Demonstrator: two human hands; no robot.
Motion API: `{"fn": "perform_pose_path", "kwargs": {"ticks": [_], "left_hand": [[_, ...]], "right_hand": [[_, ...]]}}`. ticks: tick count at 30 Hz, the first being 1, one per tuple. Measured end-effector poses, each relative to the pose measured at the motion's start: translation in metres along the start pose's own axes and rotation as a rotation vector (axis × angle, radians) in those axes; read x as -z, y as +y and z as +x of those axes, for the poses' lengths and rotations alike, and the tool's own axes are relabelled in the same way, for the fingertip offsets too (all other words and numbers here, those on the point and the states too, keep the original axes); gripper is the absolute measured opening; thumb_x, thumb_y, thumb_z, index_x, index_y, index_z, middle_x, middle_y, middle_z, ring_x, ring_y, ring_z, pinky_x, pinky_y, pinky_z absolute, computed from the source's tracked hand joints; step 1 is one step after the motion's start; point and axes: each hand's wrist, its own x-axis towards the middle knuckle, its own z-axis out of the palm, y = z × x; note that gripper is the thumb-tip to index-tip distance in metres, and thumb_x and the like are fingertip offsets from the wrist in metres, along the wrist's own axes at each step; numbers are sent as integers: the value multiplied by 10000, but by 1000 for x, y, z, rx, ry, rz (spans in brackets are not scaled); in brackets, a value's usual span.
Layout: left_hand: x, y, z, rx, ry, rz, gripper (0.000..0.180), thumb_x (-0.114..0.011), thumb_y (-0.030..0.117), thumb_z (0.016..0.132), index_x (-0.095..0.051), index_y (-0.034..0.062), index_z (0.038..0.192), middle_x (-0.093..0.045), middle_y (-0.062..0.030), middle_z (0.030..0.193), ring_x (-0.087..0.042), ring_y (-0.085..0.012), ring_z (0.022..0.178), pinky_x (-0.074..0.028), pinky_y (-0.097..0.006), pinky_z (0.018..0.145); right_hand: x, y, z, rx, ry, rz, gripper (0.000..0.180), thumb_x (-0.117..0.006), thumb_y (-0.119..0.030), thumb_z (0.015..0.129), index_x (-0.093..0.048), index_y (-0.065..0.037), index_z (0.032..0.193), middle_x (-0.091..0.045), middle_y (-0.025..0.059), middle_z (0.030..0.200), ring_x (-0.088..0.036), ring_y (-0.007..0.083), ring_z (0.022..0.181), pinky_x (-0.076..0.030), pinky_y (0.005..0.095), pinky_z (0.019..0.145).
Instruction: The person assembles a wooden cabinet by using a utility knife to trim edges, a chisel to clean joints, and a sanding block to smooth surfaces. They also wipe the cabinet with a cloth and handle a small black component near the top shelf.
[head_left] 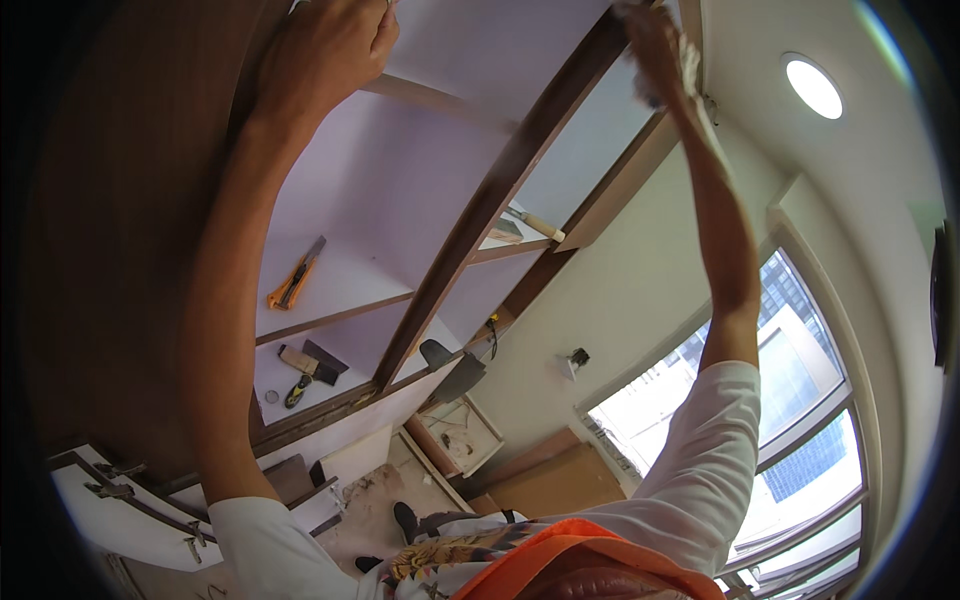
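Observation:
Both my arms reach up over a dark-framed cabinet with pale lilac inner panels (400, 170). My left hand (325, 60) is closed at its upper left edge; its fingers run out of view, and what they grip is hidden. On the right, my right hand (658, 55) is raised beside a dark upright (540, 135) of the frame. It is blurred, with fingers curled around what looks like a whitish crumpled rag (690, 65). An orange utility knife (295, 275) lies on a shelf below my hands.
A lower compartment holds a scraper (318, 362) and a yellow-black handled tool (297, 392). A wooden-handled tool (537, 222) sticks out from a right shelf. Cardboard (550, 480) and an open drawer (460, 440) are below. Windows (790, 360) stand at right.

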Motion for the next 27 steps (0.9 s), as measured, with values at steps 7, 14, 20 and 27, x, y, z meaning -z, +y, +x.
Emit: {"fn": "perform_pose_path", "kwargs": {"ticks": [7,14,20,27], "left_hand": [[9,-19,-5,-85,44,40,101,-598,86,877,-646,3,844,-668,-183,797,-667,-372,772,-544,-492,728],[13,-16,1,-27,37,29,109,-594,96,885,-656,11,857,-677,-180,812,-673,-371,790,-548,-493,741],[3,-7,-4,-16,42,-2,123,-588,99,890,-670,8,875,-689,-191,824,-681,-372,803,-555,-490,757],[13,-20,-2,-46,64,24,134,-589,102,893,-684,7,897,-697,-190,829,-683,-377,802,-559,-483,757]], "right_hand": [[28,-93,67,-252,89,-171,238,-545,-234,1020,-712,-167,1175,-726,119,1127,-699,353,1018,-567,464,868],[-5,-120,-9,-125,-86,-167,264,-533,-287,1043,-665,-229,1264,-688,115,1194,-694,401,1011,-566,513,843],[43,-27,91,48,98,-249,306,-551,-289,1016,-718,-120,1209,-740,134,1108,-685,349,1037,-536,452,939],[4,-134,0,-82,9,-95,247,-572,-249,1020,-702,-177,1217,-735,128,1121,-697,355,1053,-562,448,903]]}}
